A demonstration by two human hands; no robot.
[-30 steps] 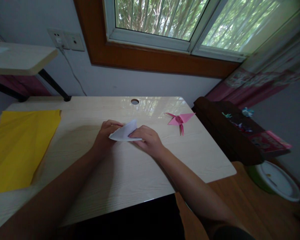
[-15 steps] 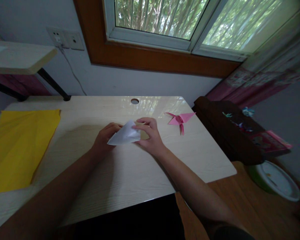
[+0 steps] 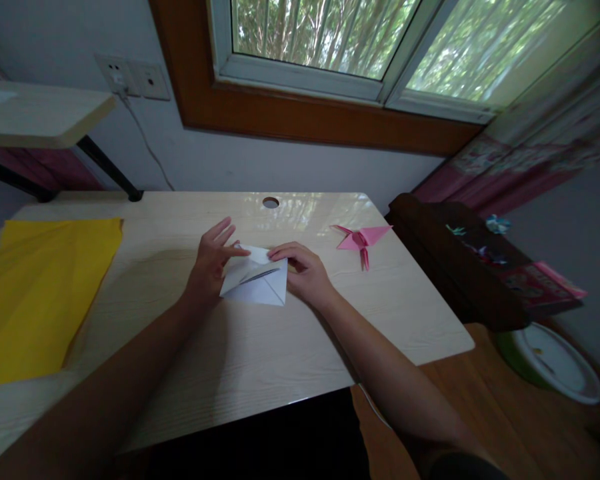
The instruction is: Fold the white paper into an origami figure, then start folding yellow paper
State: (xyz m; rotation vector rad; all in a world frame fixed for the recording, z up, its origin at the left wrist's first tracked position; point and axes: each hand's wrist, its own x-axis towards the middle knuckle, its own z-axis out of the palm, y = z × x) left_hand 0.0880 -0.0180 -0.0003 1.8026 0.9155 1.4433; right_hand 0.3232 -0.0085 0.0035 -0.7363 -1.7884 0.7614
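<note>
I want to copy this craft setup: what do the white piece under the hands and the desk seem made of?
White piece: thin matte paper, by its sharp creases and lifted flaps. Desk: probably laminated board with pale wood-grain print; its glossy far end reflects the window.

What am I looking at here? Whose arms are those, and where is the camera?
The camera sits on a person's head and looks down, so the arms are that person's own. Both reach over a pale wooden desk under a window. The left hand and the right hand press on a folded white paper lying on the desk. Nothing is lifted. A big yellow sheet lies on the left, and a pink paper crane rests on the right.
</note>
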